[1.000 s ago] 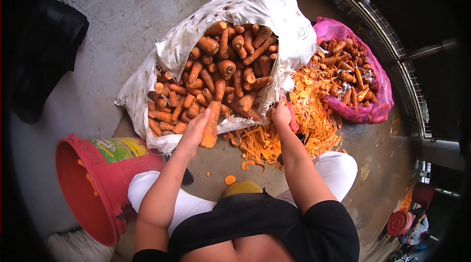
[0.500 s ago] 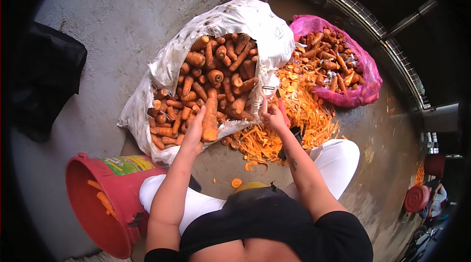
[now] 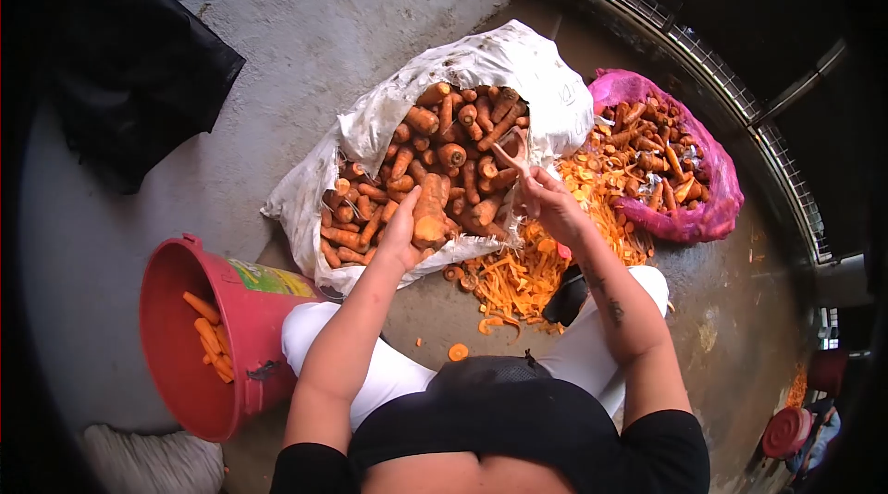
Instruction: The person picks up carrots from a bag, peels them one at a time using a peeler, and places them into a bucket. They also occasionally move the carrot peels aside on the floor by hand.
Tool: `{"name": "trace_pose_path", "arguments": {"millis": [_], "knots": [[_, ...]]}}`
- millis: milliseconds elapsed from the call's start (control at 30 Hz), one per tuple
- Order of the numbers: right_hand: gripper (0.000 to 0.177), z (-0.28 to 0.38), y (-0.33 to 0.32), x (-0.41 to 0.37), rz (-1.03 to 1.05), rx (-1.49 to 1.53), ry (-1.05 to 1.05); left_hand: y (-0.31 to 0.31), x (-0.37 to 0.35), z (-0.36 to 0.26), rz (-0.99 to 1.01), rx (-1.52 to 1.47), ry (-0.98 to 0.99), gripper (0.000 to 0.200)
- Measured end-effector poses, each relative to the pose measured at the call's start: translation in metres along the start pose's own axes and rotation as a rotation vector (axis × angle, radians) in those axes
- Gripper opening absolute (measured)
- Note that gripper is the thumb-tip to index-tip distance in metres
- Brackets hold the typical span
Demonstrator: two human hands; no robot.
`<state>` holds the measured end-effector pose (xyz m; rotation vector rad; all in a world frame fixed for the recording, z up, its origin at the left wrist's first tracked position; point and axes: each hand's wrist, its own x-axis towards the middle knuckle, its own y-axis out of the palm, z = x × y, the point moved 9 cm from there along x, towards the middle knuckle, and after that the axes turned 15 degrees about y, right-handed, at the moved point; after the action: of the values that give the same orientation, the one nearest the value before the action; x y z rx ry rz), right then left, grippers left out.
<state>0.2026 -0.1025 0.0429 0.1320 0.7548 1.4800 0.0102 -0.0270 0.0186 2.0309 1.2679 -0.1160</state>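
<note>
My left hand (image 3: 401, 240) is closed around a thick carrot (image 3: 430, 215) with a cut, pale orange lower end, held over the open white sack (image 3: 546, 78). Many unpeeled carrots (image 3: 365, 193) fill that sack. To the right, my right hand (image 3: 552, 203) grips a peeler (image 3: 511, 154), whose head points up and left over the sack's right edge. A reddish-pink item shows just below this hand; what it is cannot be made out. Orange peelings and cut slices (image 3: 518, 274) are heaped under and beside my right hand.
A red bucket (image 3: 199, 401) with several peeled carrots (image 3: 211, 332) lies tilted at left. A pink sack (image 3: 726, 184) of carrot pieces stands at right. Black cloth (image 3: 139, 68) hangs on the wall; a pale sack (image 3: 153, 462) lies lower left. A person (image 3: 818, 434) is far right.
The view has shifted, so the sacks and bucket appear further right. My right hand has risen with the peeler, now angled more to the left. My left hand still holds the carrot.
</note>
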Motion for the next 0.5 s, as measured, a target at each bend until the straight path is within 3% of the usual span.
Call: {"name": "trace_pose_path", "arguments": {"millis": [167,333,400,500], "knots": [[0.035,0.018,0.043,0.024,0.118,0.001,-0.018,0.005,-0.005,-0.009,-0.032,-0.061,0.036,0.042],[0.032,0.016,0.044,0.033,0.004,-0.168,-0.001,-0.005,0.000,-0.014,-0.004,-0.072,0.062,0.039],[0.037,0.010,0.034,0.038,0.024,-0.284,0.066,-0.004,0.001,-0.010,0.011,-0.098,0.040,0.039],[0.055,0.014,0.034,0.039,-0.145,-0.486,-0.096,0.002,0.000,-0.004,0.055,-0.112,0.017,0.039]]}}
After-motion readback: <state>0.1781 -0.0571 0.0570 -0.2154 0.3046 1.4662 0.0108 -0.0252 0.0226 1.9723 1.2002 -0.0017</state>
